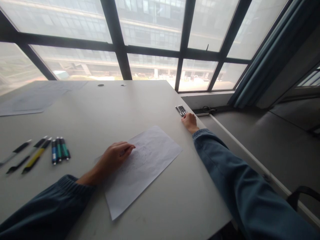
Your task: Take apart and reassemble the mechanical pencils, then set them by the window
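Note:
My left hand [116,155] rests on a white sheet of paper [142,180] with faint markings, its fingers loosely bent forward and nothing visible in them. My right hand [190,122] reaches to the table's right edge, where its closed fingers cover the near ends of several black-and-silver pens [181,110] lying side by side. How many of these the fingers grip is hidden. Left of the paper lie a row of blue and green pens [60,149], a yellow-and-black pen [37,156], a black-and-grey pen [26,156] and another grey pen [16,151].
More paper sheets [30,98] cover the far left of the white table [120,113]. Two round fittings, one a dark disc [100,85], sit near its far edge. Beyond are large windows and a blue curtain [265,60]. A cable [208,109] lies past the right edge.

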### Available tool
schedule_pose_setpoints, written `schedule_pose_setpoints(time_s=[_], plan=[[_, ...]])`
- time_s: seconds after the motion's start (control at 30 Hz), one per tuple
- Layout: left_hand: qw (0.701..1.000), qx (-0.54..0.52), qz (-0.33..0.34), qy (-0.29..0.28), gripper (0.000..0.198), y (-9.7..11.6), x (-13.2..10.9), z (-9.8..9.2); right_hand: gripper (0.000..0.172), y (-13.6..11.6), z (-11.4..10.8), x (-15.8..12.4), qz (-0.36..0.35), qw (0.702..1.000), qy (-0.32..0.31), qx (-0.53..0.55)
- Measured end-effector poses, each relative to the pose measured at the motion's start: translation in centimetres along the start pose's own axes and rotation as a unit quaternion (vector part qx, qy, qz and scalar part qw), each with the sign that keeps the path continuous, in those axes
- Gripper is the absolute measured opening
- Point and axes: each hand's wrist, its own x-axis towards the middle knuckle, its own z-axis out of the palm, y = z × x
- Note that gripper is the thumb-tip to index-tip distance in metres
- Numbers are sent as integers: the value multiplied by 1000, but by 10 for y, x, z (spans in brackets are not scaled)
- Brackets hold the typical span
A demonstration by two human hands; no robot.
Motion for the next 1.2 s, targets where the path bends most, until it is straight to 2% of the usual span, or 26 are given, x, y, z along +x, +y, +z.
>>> schedule_pose_setpoints(time_s=[1.2], plan=[[1000, -15, 1, -12, 38, 5, 1, -4, 24, -2, -6, -7, -1, 1000, -1, -5]])
